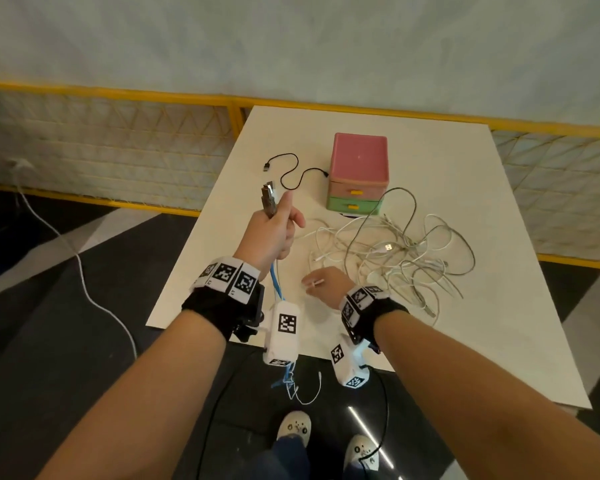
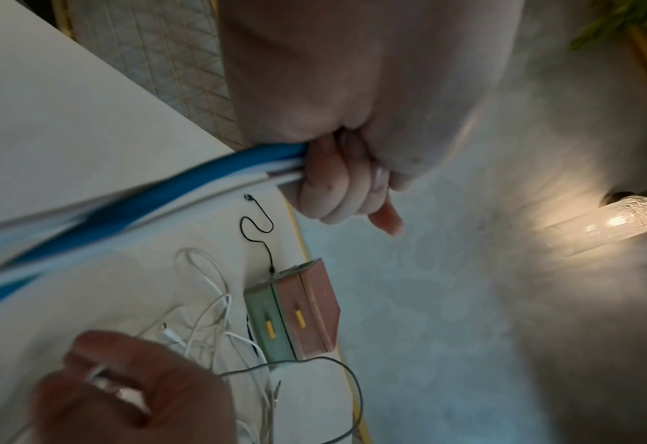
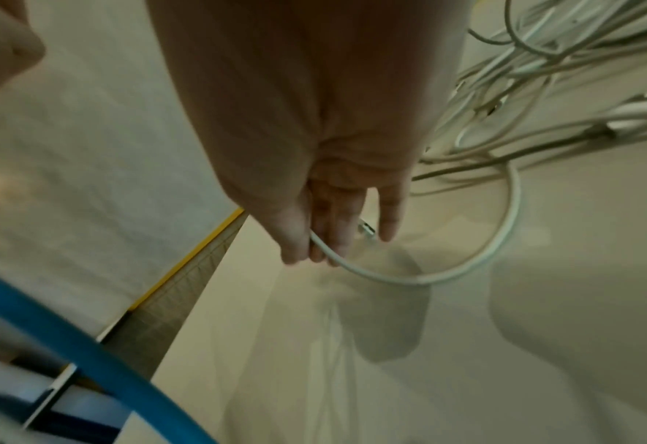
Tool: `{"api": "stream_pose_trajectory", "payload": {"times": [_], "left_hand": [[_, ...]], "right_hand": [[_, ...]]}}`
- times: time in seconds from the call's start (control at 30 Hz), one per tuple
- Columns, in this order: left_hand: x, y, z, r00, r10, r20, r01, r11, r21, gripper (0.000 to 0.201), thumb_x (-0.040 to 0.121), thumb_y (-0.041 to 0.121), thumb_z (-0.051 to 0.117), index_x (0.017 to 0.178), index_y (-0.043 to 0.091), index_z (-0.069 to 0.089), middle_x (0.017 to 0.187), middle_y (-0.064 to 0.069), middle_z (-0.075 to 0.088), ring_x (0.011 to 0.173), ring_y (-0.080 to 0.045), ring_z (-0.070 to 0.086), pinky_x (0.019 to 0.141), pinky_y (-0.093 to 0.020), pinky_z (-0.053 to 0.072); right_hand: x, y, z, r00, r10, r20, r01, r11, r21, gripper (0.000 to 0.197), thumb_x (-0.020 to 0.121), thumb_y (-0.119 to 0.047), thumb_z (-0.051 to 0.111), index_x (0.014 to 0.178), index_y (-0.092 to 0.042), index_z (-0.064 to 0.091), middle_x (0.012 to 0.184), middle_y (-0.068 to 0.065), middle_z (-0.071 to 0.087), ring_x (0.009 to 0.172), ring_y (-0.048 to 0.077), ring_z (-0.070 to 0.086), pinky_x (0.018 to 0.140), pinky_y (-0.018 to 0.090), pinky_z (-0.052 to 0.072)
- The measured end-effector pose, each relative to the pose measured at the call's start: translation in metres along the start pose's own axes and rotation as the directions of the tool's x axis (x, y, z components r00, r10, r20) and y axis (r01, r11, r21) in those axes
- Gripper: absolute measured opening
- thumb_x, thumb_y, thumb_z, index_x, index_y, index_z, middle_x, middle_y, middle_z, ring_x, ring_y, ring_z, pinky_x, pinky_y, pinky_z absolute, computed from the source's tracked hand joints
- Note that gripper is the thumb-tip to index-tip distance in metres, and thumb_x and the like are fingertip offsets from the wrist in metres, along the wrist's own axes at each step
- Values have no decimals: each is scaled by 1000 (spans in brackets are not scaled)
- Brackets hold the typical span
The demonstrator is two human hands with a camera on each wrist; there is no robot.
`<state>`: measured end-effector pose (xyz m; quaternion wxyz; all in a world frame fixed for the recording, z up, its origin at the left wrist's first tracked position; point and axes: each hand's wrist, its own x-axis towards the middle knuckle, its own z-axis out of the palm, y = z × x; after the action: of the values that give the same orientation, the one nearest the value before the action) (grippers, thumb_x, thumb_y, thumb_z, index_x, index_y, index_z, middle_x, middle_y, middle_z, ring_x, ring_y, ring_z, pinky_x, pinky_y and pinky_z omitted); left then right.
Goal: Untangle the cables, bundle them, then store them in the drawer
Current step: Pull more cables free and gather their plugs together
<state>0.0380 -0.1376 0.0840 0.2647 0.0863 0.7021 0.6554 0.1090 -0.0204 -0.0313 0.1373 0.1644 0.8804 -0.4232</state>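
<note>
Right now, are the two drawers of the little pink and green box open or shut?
Both shut. The pink drawer and green drawer sit flush with the box front, yellow handles facing the person; nothing protrudes.

We see a white tabletop (image 1: 447,209) with square corners, standing in front of a yellow-framed mesh barrier. Toward its far side stands a small drawer unit (image 1: 359,173) with a pink top, a pink upper drawer and a green lower drawer, each with a yellow handle. To the left of the unit lies a black cable (image 1: 290,174), loosely curved, one end close to the unit. In front of the unit and to the right, we find a tangle of white and grey cables (image 1: 399,258) spread over the surface, with a USB plug (image 1: 388,247) visible within it.
</note>
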Motion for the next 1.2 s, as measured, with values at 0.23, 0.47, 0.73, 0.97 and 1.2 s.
{"api": "stream_pose_trajectory", "payload": {"times": [0.23,0.47,0.73,0.97,1.2], "left_hand": [[16,-22,-8,974,-207,-92,223,949,225,51,103,42,35,80,10,67,78,-5,66,41,-10,33,39,-18,24],[30,-17,10,975,-204,93,195,976,94,49,102,43,41,106,4,69,76,-1,62,42,-5,30,37,-17,23],[24,7,32,971,98,218,-138,974,178,28,103,23,44,99,9,67,61,5,52,43,-5,33,41,-17,26],[22,9,33,912,136,388,-296,873,388,33,97,22,57,66,26,68,90,-7,75,95,4,62,80,-3,35],[34,-4,17,942,109,318,-274,798,537,33,93,23,64,70,2,75,75,11,71,77,9,62,72,-3,36]], "right_hand": [[-23,-38,-36,962,-160,-220,252,830,498,25,84,12,53,93,-10,45,88,6,64,64,17,66,55,22,50],[-49,-26,-52,930,-307,-202,356,888,292,26,82,10,54,95,-12,48,90,7,70,74,24,68,70,47,56],[-42,-41,-95,928,-166,-334,309,844,439,34,102,-30,32,116,-7,55,101,10,67,91,24,67,84,38,53],[-15,-84,-159,887,29,-460,363,572,736,23,102,-13,35,105,1,53,82,10,65,70,19,68,69,34,59],[-15,-110,-214,891,149,-429,367,318,874,20,103,-15,30,102,-4,46,67,6,50,56,17,50,62,31,50]]}}
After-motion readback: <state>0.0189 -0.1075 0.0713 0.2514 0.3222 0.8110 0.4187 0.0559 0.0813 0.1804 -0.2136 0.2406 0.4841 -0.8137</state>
